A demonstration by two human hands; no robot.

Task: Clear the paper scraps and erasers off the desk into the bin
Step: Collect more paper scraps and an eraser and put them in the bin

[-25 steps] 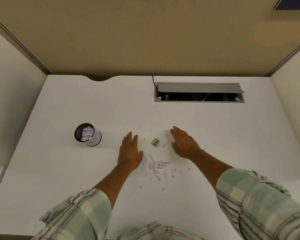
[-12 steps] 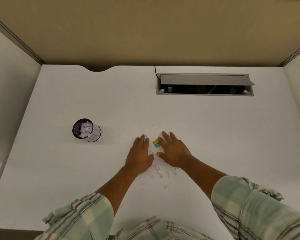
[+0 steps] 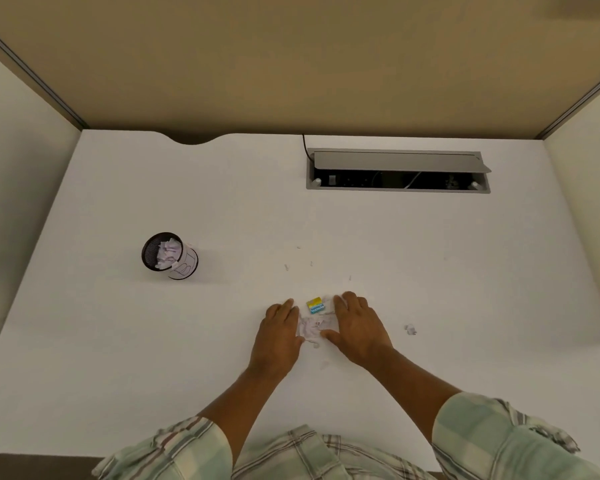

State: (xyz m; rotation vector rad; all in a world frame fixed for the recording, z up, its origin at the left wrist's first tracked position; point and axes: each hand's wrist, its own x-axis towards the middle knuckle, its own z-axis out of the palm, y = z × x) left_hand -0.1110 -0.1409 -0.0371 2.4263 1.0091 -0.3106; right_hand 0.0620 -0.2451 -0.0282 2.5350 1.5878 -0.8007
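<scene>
A small heap of white paper scraps lies on the white desk, with a yellow-and-blue eraser at its far edge. My left hand rests flat against the heap's left side and my right hand against its right side, fingers together and palms down, holding nothing. A black mesh bin with a white paper label stands to the far left, with crumpled paper inside. One loose scrap lies to the right of my right hand, and tiny bits lie farther back.
An open grey cable tray with a black cable is set in the desk at the back right. Beige partition walls close the desk at the back and both sides. My plaid sleeves fill the bottom edge.
Both hands have drawn together and toward me, sweeping the scattered scraps and the eraser into one tight heap between them. One scrap was left to the right.
</scene>
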